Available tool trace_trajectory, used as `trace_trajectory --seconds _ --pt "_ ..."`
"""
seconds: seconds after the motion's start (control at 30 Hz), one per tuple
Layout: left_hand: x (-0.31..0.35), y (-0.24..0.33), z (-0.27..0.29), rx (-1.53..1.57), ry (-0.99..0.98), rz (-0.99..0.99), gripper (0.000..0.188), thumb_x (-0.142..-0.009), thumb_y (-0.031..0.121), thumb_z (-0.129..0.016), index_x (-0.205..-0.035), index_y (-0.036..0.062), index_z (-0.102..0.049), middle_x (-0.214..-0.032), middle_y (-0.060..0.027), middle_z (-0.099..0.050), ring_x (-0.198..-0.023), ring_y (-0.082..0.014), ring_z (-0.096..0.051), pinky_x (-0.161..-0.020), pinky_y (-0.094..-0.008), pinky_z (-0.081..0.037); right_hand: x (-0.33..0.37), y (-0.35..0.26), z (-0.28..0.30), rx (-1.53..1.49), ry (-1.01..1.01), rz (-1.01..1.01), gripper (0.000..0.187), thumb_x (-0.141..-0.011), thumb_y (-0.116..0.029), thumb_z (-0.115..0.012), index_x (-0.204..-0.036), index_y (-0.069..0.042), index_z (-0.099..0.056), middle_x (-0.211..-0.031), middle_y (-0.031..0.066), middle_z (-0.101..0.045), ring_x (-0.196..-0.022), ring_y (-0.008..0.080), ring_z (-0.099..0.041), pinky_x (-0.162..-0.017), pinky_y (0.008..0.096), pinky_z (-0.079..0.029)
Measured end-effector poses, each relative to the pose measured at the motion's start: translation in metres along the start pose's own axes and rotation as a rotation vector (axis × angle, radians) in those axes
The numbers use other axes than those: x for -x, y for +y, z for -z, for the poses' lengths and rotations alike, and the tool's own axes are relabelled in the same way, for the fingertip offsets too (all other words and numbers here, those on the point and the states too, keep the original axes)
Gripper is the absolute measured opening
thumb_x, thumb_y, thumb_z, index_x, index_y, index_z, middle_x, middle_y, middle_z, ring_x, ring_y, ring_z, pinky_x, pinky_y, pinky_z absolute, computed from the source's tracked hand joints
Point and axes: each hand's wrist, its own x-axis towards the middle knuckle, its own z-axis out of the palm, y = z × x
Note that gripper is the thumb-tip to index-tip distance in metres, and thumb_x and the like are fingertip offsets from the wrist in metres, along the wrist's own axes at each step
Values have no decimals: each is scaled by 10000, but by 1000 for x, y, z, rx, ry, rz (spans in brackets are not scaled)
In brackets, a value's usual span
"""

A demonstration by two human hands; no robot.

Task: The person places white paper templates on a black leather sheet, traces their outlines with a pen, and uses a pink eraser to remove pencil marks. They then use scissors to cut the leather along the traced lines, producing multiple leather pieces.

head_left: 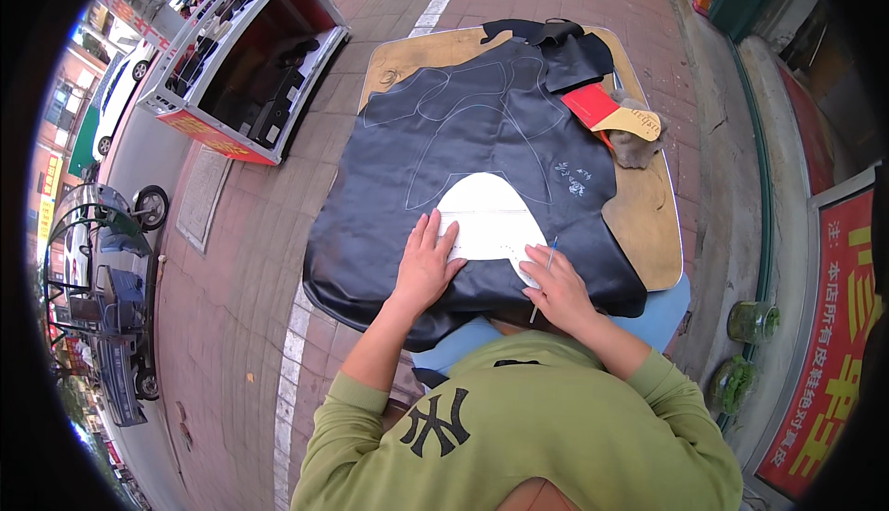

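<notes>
A white pattern piece (489,224) with a rounded top lies flat on a large sheet of black leather (370,192). My left hand (427,261) rests with fingers spread across the template's left edge and the leather. At its lower right corner, my right hand (558,289) presses the template down while keeping a slim pen (555,246) between the fingers. The pen slants, blue end away from me. Pale curved outlines (482,94) of pattern shapes are drawn on the leather beyond the template, with some light handwriting (574,178) to their right.
Under the leather is a tan board table (648,224). Black leather scraps (576,57), a red and tan card piece (611,115) and a greyish lump (639,148) sit at its far right. A display cart (269,76) stands left; glass jars (752,322) stand by the right wall.
</notes>
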Motion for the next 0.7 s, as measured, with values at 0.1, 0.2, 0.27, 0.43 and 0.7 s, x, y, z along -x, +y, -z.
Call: trace_trajectory --seconds 0.1,0.2,0.27,0.43,0.7 --pt "1 -1 0 61 26 22 617 -881 298 -695 -1408 64 -478 -1525 -255 -318 -1396 -425 -328 -1148 -458 -307 -1 0 -2 -17 26 31 450 -736 -60 -751 -1164 -35 -615 -1334 143 -570 -1242 365 -513 -1008 443 -454" --pt "2 -1 3 166 43 73 613 -861 230 -722 -1398 49 -488 -1528 -258 -315 -1386 -421 -345 -1142 -453 -319 -1 1 -3 -42 24 52 447 -725 -44 -753 -1151 -24 -620 -1314 152 -586 -1225 373 -529 -992 446 -465" --pt "0 -2 4 336 64 146 611 -855 198 -727 -1395 40 -488 -1528 -260 -316 -1385 -418 -347 -1138 -450 -325 -2 1 -4 -47 23 47 427 -739 -51 -744 -1150 -37 -627 -1313 141 -584 -1232 357 -525 -1005 439 -457" --pt "-8 -19 2 1195 182 527 568 -871 2 -678 -1396 -16 -460 -1410 -182 -481 -1243 -251 -534 -1021 -330 -450 -3 -1 -4 -39 21 48 417 -747 -61 -743 -1147 -42 -630 -1297 139 -591 -1226 353 -529 -1002 438 -460" --pt "-7 -56 1 1058 176 491 476 -867 -38 -610 -1336 -7 -541 -1077 -126 -685 -972 -173 -637 -894 -289 -487 -6 -2 -4 -115 92 38 390 -762 -110 -737 -1122 -9 -628 -1288 166 -604 -1196 390 -546 -995 451 -459"
